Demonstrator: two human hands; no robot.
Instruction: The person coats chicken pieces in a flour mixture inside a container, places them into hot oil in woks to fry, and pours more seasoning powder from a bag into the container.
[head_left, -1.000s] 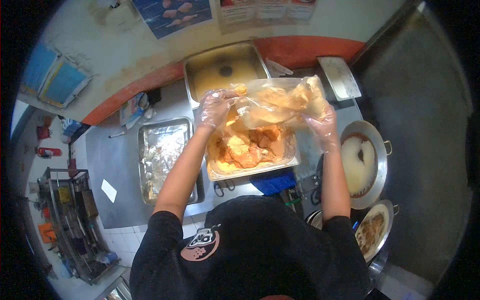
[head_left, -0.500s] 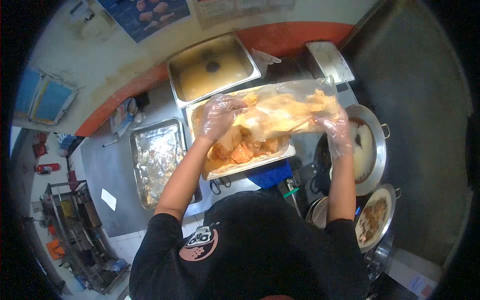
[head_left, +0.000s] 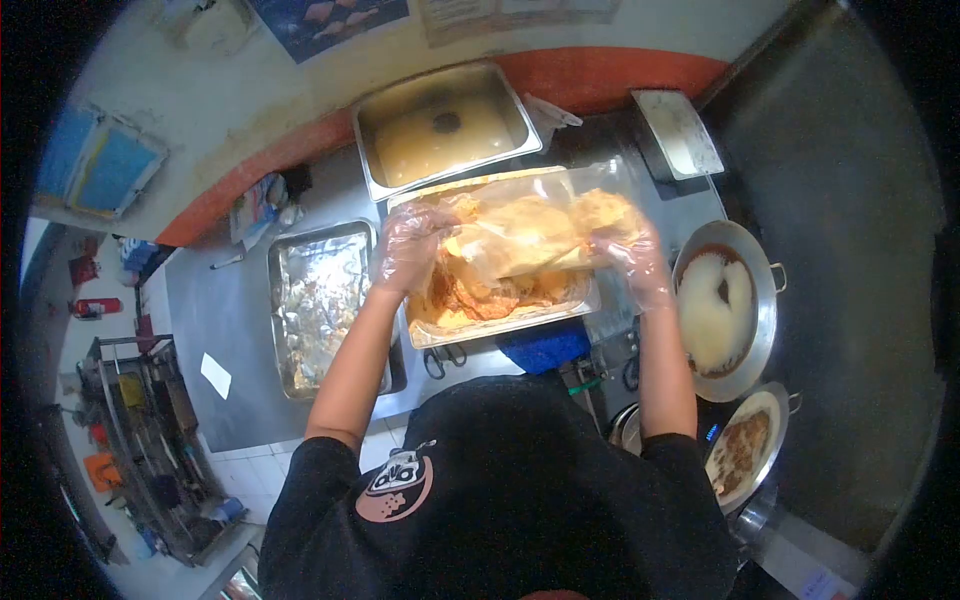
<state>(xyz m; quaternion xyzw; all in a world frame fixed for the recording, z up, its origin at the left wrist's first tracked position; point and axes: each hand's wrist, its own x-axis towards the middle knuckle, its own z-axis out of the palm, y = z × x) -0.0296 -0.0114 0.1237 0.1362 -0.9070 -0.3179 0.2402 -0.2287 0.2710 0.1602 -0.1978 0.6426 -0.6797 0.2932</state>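
While both forearms reach forward over the grey metal table (head_left: 220, 310), the left hand (head_left: 412, 245) and the right hand (head_left: 630, 255) hold a translucent plastic bag (head_left: 525, 235) dusted with yellow-orange powder. The left hand is clamped on the left end of the bag; the right hand is clamped on its right end. Fine finger placement is blurred on both sides. Each hand wears a clear, loose plastic glove.

The bag spans the gap between the hands, above the rear part of a rectangular, light-rimmed tray (head_left: 505, 331). Whether its lower edge touches the contents cannot be determined. In the front part of the tray, orange-brown coated food pieces (head_left: 475, 300) lie among yellow powder.

Directly behind the tray stands a deep rectangular steel pan (head_left: 457, 174) with yellowish contents. To the left, near the left forearm, lies a shallow, shiny rectangular metal tray (head_left: 325, 255). Farther left, a white rectangular piece of paper (head_left: 215, 376) lies flat on the table.

At the front edge of the light-rimmed tray, a dark pair of looped handles (head_left: 428, 360) sits left of a bright blue cloth (head_left: 548, 346). To the right of the right forearm stands a round metal pan (head_left: 765, 310) with pale foam; just in front of it, a second round pan (head_left: 770, 460) contains brown food.
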